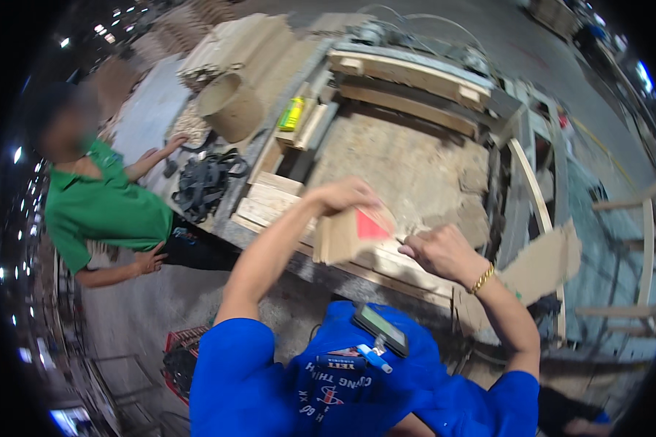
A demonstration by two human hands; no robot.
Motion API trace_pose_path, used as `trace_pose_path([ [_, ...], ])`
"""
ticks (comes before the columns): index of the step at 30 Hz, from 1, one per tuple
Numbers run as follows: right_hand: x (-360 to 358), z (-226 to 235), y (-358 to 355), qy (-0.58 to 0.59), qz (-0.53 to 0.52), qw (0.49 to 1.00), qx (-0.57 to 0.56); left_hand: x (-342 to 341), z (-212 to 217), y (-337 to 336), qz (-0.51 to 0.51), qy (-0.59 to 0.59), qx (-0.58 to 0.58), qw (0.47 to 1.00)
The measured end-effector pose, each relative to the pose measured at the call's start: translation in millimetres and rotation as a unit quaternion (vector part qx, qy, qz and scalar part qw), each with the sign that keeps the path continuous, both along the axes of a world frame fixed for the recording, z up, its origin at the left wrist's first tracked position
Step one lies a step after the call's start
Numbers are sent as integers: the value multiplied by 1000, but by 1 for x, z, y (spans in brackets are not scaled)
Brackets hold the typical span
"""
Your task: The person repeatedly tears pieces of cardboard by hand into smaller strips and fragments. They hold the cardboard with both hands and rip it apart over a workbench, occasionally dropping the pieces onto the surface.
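My left hand grips the top of a tan, box-shaped piece with a bright red patch on one face. It looks like cardboard, but blur keeps me from being sure. To its right, my right hand is closed, its knuckles up and a gold bracelet on the wrist. A small dark tip pokes out of that fist toward the box-shaped piece; what it belongs to is hidden. Both hands are above the near rail of a wooden frame on the workbench.
A co-worker in a green shirt stands at the left, one hand near small wood pieces. Beyond are a round bucket, black straps, a yellow-green packet and stacked wood strips. Torn cardboard lies at the right.
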State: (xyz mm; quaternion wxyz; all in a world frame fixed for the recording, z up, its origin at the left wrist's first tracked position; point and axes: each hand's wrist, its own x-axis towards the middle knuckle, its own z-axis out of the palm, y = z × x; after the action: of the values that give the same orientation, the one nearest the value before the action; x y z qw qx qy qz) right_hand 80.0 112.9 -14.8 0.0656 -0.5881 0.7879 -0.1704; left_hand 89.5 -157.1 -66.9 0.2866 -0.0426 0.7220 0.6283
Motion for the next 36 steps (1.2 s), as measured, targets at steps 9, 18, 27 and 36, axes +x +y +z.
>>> trace_pose_path([
  [9, -80, -49, 98, -248, -449, 792, -331, 35, -57, -64, 394, 120, 14, 911],
  [18, -152, -131, 132, -143, -614, 750, -199, 18, -74, 42, 466, 62, 301, 830],
  [27, -97, -74, -4, -492, -169, 853, -45, 27, -54, 75, 415, 31, 132, 900],
  [36, -67, -40, -10, -330, 66, 926, 172, 15, 18, 83, -267, 229, -258, 900],
])
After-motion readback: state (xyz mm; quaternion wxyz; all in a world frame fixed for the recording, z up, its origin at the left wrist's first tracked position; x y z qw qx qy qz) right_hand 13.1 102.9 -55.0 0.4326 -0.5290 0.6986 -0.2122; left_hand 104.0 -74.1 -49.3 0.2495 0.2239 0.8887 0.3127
